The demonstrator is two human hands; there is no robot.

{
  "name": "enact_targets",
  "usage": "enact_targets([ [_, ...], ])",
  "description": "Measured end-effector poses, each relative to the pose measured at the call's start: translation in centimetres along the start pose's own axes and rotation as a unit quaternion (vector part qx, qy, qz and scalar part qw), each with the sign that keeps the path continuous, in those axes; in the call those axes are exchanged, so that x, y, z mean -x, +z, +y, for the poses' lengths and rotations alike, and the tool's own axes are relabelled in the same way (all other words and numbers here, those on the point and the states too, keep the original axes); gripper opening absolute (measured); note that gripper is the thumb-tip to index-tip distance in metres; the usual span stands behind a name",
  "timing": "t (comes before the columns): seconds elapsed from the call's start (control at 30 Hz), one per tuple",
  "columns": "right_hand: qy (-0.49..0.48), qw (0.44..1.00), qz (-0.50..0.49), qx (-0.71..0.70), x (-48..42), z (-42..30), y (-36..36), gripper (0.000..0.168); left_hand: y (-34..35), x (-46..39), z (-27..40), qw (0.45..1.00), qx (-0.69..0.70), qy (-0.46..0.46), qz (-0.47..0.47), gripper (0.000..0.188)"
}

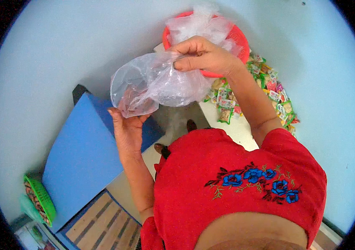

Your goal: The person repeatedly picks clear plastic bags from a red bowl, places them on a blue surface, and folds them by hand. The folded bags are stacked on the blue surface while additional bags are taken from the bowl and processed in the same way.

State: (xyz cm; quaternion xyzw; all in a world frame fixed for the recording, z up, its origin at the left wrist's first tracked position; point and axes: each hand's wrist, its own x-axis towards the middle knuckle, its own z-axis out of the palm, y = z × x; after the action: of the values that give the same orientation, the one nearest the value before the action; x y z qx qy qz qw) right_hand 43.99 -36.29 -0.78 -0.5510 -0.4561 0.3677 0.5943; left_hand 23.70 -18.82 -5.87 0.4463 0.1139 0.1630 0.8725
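Note:
A clear plastic bag (177, 89) is stretched between my hands, its mouth spread round towards the left. My right hand (204, 56) pinches the upper rim of the bag between thumb and fingers. At the lower left of the bag is my left hand (130, 131), thumb raised, with fingertips partly behind or inside the film; its hold on the plastic is hard to make out. Just beyond my right hand stands a red plastic basket (243, 40) with more clear plastic bags (196, 26) in it. Many small food packets (226, 103) with green edges lie beside and below the basket.
The packets rest on a cream-coloured surface (233, 128) at the right, against the pale wall (315, 78). To the left stands a blue panel or box (80, 150). A green basket (44, 197) with brownish contents and a slatted wooden surface (102, 222) are at the lower left.

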Motion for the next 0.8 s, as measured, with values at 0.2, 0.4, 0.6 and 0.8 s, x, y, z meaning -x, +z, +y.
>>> enact_targets([
  [0.2,-0.061,0.971,-0.042,0.229,-2.8,0.4,4.3,0.018,-5.0,2.3,3.1,0.991,-0.126,0.021,0.047,0.054],
  [0.4,-0.015,0.957,-0.045,0.285,-5.4,-0.2,8.2,0.027,-8.4,4.9,5.6,0.991,-0.080,0.053,0.094,0.021],
  [0.6,-0.005,0.946,-0.020,0.323,-7.4,2.1,10.1,0.029,-11.0,7.8,8.2,0.973,-0.017,0.183,0.139,0.017],
  [0.8,0.013,0.968,0.103,0.228,-9.5,4.1,13.9,0.030,-13.9,11.5,11.6,0.917,-0.214,0.295,0.162,0.023],
])
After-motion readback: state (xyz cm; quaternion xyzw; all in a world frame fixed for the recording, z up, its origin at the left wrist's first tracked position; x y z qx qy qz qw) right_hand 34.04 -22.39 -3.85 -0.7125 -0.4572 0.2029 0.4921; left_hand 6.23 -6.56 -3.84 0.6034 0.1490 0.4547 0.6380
